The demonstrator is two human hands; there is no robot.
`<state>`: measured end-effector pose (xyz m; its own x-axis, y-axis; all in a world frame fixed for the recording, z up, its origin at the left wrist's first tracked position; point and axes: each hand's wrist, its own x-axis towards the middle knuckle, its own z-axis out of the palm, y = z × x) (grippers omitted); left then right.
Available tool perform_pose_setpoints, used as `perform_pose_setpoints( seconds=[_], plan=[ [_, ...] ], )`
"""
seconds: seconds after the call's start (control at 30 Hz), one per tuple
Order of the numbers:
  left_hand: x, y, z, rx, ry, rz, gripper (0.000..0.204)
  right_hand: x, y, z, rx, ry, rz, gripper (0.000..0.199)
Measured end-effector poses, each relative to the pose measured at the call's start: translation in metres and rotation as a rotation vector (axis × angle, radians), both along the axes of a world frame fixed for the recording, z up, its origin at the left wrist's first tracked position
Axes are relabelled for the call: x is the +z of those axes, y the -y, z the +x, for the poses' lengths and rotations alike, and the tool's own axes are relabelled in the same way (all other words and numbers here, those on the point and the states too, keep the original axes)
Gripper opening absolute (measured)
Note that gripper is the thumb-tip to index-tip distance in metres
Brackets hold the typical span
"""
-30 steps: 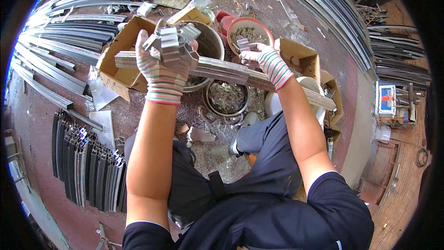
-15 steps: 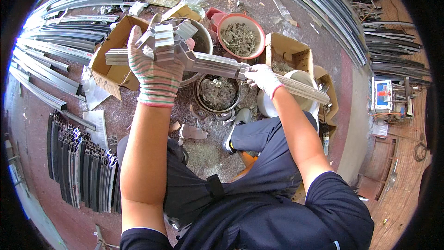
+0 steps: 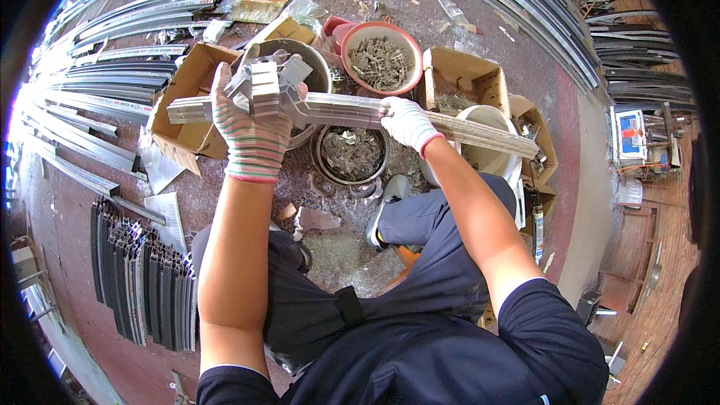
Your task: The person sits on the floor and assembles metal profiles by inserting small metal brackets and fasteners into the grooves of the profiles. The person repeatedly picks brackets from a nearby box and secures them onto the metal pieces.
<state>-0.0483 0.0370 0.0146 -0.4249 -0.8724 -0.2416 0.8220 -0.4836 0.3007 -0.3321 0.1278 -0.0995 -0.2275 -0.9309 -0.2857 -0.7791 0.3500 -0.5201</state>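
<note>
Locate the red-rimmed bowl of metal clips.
Head view, top centre: the red-rimmed bowl of metal clips sits on the floor left of the open cardboard box, beyond the right hand.

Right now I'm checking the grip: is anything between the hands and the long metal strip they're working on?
Only gloves. The left hand grips the metal strip near its left end, with small metal brackets bunched there; the right hand grips its middle. Nothing else visible intervenes.
</note>
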Motion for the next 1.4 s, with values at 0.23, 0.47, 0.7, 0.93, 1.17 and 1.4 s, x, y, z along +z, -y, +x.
perform_pose_setpoints(
  seconds=[0.23, 0.47, 0.7, 0.93, 1.17, 1.4],
  plan=[
    [-0.008, 0.004, -0.013, -0.041, 0.012, 0.01, 0.056, 0.027, 0.007, -0.003, 0.003, -0.176, -0.128, 0.035],
    [-0.013, -0.012, -0.035, -0.094, 0.104, 0.079, 0.053, 0.101, 0.01, 0.055, 0.125, 0.634, -0.729, 0.053],
    [-0.02, -0.042, -0.06, -0.181, 0.178, 0.165, 0.059, 0.14, 0.009, 0.088, 0.398, 0.556, -0.653, 0.047],
    [-0.026, -0.055, -0.069, -0.234, 0.202, 0.227, 0.07, 0.135, 0.003, 0.095, 0.122, 0.706, -0.472, 0.021],
    [-0.019, -0.048, -0.064, -0.212, 0.149, 0.182, 0.062, 0.123, 0.008, 0.074, 0.154, 0.817, -0.523, 0.049],
    [-0.013, -0.037, -0.06, -0.134, 0.194, 0.121, 0.065, 0.114, 0.003, 0.08, 0.304, 0.214, -0.678, 0.073]
  ],
)
